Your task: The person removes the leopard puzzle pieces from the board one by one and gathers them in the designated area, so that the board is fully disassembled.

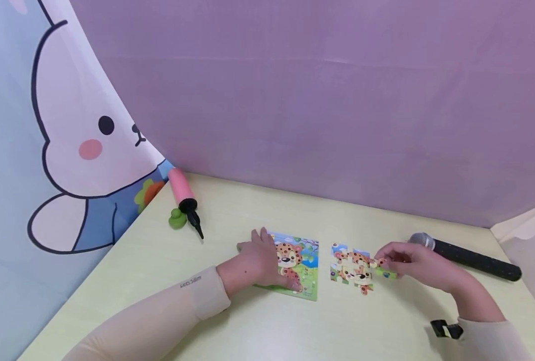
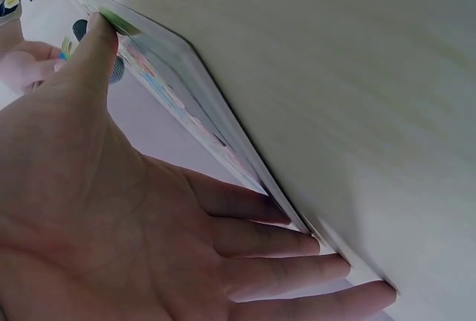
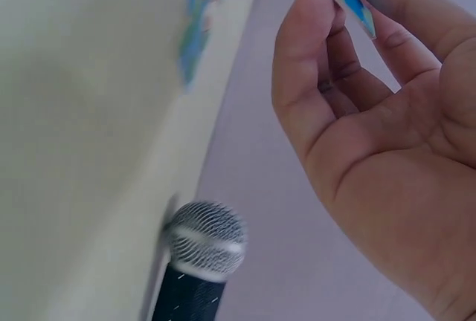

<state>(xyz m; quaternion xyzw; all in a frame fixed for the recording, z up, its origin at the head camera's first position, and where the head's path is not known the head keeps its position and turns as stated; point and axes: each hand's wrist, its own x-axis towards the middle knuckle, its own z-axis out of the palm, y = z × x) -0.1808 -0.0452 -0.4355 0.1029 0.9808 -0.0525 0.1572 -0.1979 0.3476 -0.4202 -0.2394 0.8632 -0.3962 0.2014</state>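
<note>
At a pale table (image 1: 231,321), I pinch a blue-and-green jigsaw piece (image 3: 357,9) between the thumb and fingers of my right hand (image 1: 423,263), at the right edge of a partly joined leopard jigsaw (image 1: 350,275). From here I cannot tell whether the piece touches its neighbors. My left hand (image 1: 255,260) spreads across the leopard picture board (image 1: 310,263), fingers straight past its far left side, thumb stretched over its lower part. The board lies just left of the loose jigsaw, a strip of bare tabletop between them. The step in hand appears to be fitting this piece into the right side; the next move seems to call for turning its tabs to match, lowering it flat and pressing gently, without shoving the joined pieces apart. A black microphone (image 1: 475,259) lies beyond my right hand.
</note>
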